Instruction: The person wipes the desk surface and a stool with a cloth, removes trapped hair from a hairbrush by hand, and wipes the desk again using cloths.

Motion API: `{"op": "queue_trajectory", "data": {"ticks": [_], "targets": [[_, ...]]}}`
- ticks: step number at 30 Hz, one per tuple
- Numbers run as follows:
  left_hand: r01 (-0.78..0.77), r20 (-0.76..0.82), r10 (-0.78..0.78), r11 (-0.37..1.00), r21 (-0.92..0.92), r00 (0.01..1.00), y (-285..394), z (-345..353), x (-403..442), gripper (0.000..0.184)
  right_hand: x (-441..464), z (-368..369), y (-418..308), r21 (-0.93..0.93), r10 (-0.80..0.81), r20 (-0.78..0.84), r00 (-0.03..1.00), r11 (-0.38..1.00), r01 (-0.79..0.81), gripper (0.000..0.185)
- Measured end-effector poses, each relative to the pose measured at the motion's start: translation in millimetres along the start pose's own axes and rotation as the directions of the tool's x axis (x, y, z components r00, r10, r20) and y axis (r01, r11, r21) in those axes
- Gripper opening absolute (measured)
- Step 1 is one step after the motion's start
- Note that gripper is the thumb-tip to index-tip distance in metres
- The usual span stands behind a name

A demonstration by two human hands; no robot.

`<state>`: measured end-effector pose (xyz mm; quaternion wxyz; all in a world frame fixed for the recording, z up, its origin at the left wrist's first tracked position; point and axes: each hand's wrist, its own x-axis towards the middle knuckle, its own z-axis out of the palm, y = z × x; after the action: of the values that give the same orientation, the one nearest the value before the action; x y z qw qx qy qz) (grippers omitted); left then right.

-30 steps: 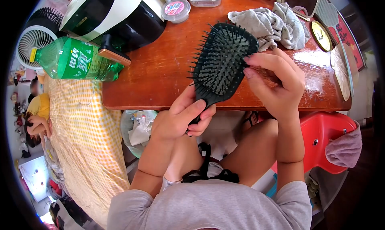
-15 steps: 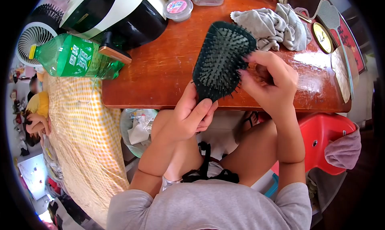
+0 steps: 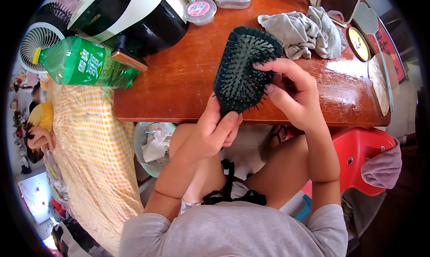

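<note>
A dark hairbrush point(image 3: 244, 66) with a wide paddle head is held over the front edge of the table, bristles facing up. My left hand point(image 3: 215, 129) is closed around its handle, thumb on top. Greyish fuzz or hair appears among the bristles, too fine to tell which. At the brush's right side is my right hand point(image 3: 293, 91), its index fingertip among the bristles and its thumb near the rim. Thumb and index finger are apart, and I see nothing held between them. The other fingers of that hand are partly hidden.
On the brown table point(image 3: 179, 91) lie a grey cloth point(image 3: 304, 33), a green bottle point(image 3: 85, 62), a round lidded tub point(image 3: 199, 10) and a black-and-white appliance point(image 3: 152, 24). A bag-lined bin point(image 3: 154, 152) stands below; a red stool point(image 3: 363, 154) is at right. Another person point(image 3: 42, 118) is far left.
My right hand has moved left, bringing its index fingertip from the brush's right edge in over the bristles. My left hand keeps its hold on the handle; the brush has shifted slightly.
</note>
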<state>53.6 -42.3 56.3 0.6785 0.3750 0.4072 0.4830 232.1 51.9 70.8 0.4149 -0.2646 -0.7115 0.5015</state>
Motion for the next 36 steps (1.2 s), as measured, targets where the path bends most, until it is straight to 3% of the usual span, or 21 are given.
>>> {"op": "queue_trajectory", "data": {"ticks": [4,6,7,8,9,10,11,13,18,19,22,24,25,26,27,29,31,32,35,36], "targets": [[-0.04,-0.051,0.048,0.988,0.146,0.998,-2,0,3,0.02,-3,1,-11,0.029,0.062,0.03,0.998,0.998,-0.063,0.023],[-0.067,-0.016,0.077,0.94,0.335,0.997,-8,-3,4,0.047,-3,11,-9,0.068,0.03,-0.207,0.978,0.998,-0.017,0.009],[-0.066,-0.014,0.075,0.941,0.332,0.997,-8,-2,4,0.047,-2,11,-7,0.31,0.128,-0.203,0.971,0.949,-0.06,0.012],[-0.029,-0.037,0.037,0.982,0.185,0.999,-5,1,4,0.045,-2,2,-5,0.586,0.215,-0.045,0.976,0.796,-0.149,0.018],[0.005,-0.056,-0.003,0.999,0.033,0.998,-4,2,4,0.044,-2,4,-4,0.647,0.231,-0.066,0.971,0.751,-0.135,0.019],[0.003,-0.057,-0.001,0.999,0.033,0.998,-6,0,4,0.044,-1,8,-4,0.704,0.245,-0.085,0.966,0.701,-0.116,0.02],[-0.028,-0.057,0.029,0.999,0.021,0.998,-8,-2,5,0.043,1,10,-4,0.705,0.243,-0.084,0.966,0.699,-0.115,0.02],[-0.058,-0.057,0.058,0.998,0.012,0.997,-9,-4,6,0.042,7,11,-2,0.498,0.078,-0.329,0.941,0.861,0.103,0.021],[-0.064,-0.066,0.063,0.998,-0.016,0.996,-11,-1,6,0.037,5,-3,0,0.737,0.118,-0.164,0.979,0.675,0.042,0.023],[-0.062,-0.065,0.061,0.998,-0.016,0.996,-10,-1,6,0.037,4,-5,3,0.698,0.097,-0.118,0.988,0.716,0.013,0.022],[-0.062,-0.035,0.06,0.997,-0.054,0.998,-8,-3,5,0.035,2,1,-4,0.543,0.186,-0.199,0.962,0.838,-0.049,0.017],[-0.072,-0.04,0.07,0.996,-0.045,0.997,-7,-3,5,0.034,2,3,-9,0.022,0.068,-0.267,0.961,0.998,-0.064,0.022],[-0.071,-0.04,0.069,0.996,-0.045,0.997,-10,-2,5,0.034,2,-2,-8,-0.145,0.103,-0.185,0.977,0.981,-0.131,0.029],[-0.107,-0.063,0.112,0.991,0.081,0.992,-14,0,6,0.034,3,3,-11,-0.242,0.118,-0.176,0.977,0.957,-0.159,0.026],[-0.137,-0.079,0.156,0.969,0.207,0.985,-17,1,6,0.035,3,3,-9,-0.26,0.157,-0.141,0.978,0.947,-0.189,0.027],[-0.11,-0.098,0.132,0.974,0.197,0.987,-16,0,7,0.037,3,3,-7,-0.277,0.196,-0.108,0.975,0.936,-0.219,0.028],[-0.089,-0.118,0.113,0.978,0.188,0.987,-12,-2,7,0.039,1,0,-8,0.081,0.304,-0.052,0.951,0.951,-0.3,0.031],[-0.068,-0.092,0.078,0.992,0.111,0.993,-10,-2,6,0.04,1,-2,-5,0.082,0.302,-0.052,0.952,0.951,-0.297,0.031],[-0.05,-0.046,0.05,0.999,0.013,0.998,-10,-1,7,0.041,9,-5,10,0.461,0.029,-0.213,0.977,0.884,0.075,0.034],[-0.053,-0.029,0.053,0.999,-0.005,0.998,-10,-1,7,0.041,10,-3,9,0.46,0.029,-0.214,0.976,0.885,0.074,0.034]]}}
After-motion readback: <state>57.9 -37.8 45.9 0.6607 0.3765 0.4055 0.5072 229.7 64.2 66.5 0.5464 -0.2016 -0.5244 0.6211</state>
